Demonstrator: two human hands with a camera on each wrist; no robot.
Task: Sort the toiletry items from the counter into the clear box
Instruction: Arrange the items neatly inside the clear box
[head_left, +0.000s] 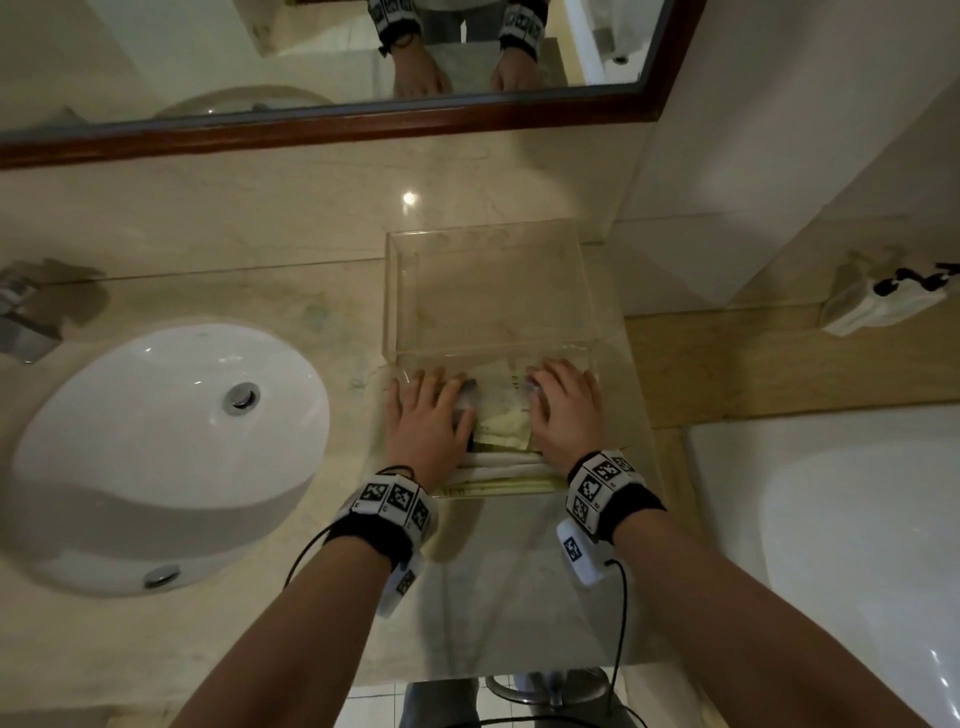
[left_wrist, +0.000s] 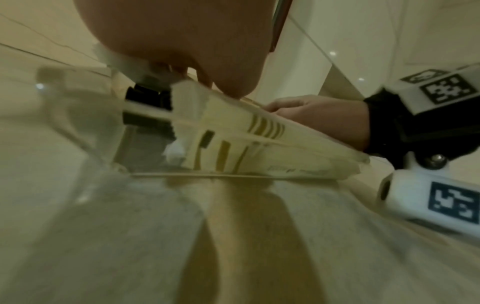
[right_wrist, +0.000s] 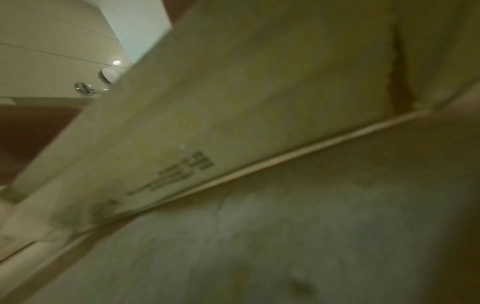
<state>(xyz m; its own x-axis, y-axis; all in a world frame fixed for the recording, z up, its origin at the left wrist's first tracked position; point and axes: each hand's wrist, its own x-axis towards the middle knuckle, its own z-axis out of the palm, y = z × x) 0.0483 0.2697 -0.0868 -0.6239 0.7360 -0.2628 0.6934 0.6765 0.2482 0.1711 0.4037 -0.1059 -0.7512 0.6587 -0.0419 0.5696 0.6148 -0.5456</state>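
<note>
A clear box (head_left: 405, 291) stands on the marble counter (head_left: 493, 582) against the back wall. Cream packets (head_left: 506, 415) with gold stripes lie in its near part, beside small bottles. My left hand (head_left: 431, 415) rests flat on the items at the left, its fingers spread over a small bottle (head_left: 467, 397). My right hand (head_left: 566, 410) lies flat on the items at the right. In the left wrist view the striped packets (left_wrist: 233, 133) and a black-capped bottle (left_wrist: 148, 98) show behind the clear wall, under my palm (left_wrist: 182, 41). The right wrist view shows only a blurred printed packet (right_wrist: 207, 123).
A white basin (head_left: 156, 447) sits to the left, with a tap (head_left: 21, 312) at the far left edge. A wood-framed mirror (head_left: 363, 124) hangs behind. A white tub (head_left: 857, 545) lies to the right, with a white pouch (head_left: 883, 304) on the ledge above it.
</note>
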